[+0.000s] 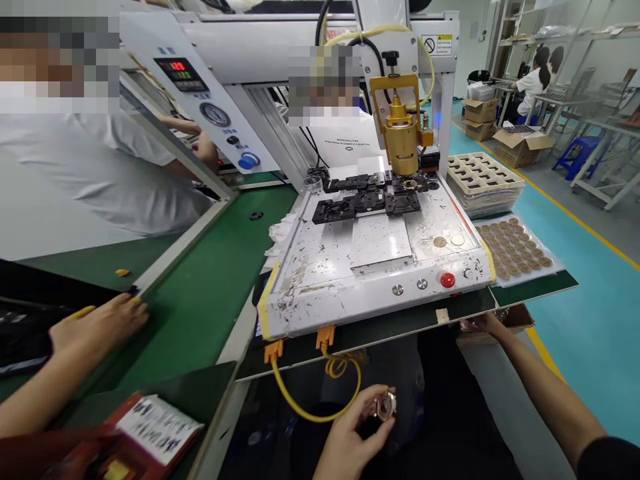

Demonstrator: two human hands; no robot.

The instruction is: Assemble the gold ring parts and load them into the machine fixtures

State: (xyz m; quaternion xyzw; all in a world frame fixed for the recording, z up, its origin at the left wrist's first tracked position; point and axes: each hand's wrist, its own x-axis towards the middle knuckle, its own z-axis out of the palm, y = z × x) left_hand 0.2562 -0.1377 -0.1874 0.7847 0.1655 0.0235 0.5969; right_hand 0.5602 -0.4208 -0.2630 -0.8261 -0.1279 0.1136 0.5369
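Observation:
My left hand pinches a rose-gold watch case between thumb and fingers, above my lap and below the front edge of the bench. To the right, my right hand reaches into an open cardboard box under the bench edge. Its fingers are mostly hidden among shiny pinkish contents, so what they touch does not show. In front of me stands a white press machine with a brass-coloured head. Black fixtures lie on its bed, and a ring-shaped metal part sits beneath the head.
A yellow cable loops down near my left hand. Right of the machine are a sheet of round brown discs and stacked trays. At left, a co-worker's hand rests on the green bench, near a red bin.

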